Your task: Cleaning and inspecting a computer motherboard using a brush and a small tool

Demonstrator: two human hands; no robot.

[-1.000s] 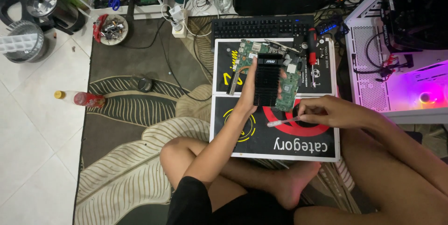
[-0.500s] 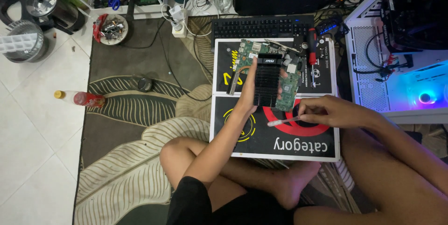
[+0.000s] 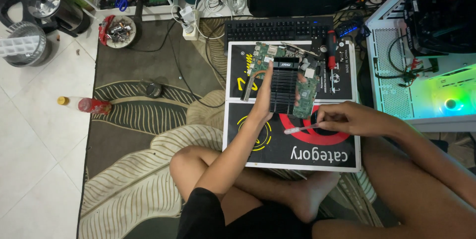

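Head view looks down on a person sitting cross-legged on a patterned rug (image 3: 139, 135). Their left hand (image 3: 264, 104) has its grip closed around a black finned graphics card (image 3: 284, 86), held tilted above a green circuit board (image 3: 267, 60) on a black printed mat (image 3: 292, 145). Their right hand (image 3: 342, 118) pinches a cotton swab (image 3: 299, 129) just below the card. A red-handled screwdriver (image 3: 331, 60) lies near a keyboard (image 3: 277, 29).
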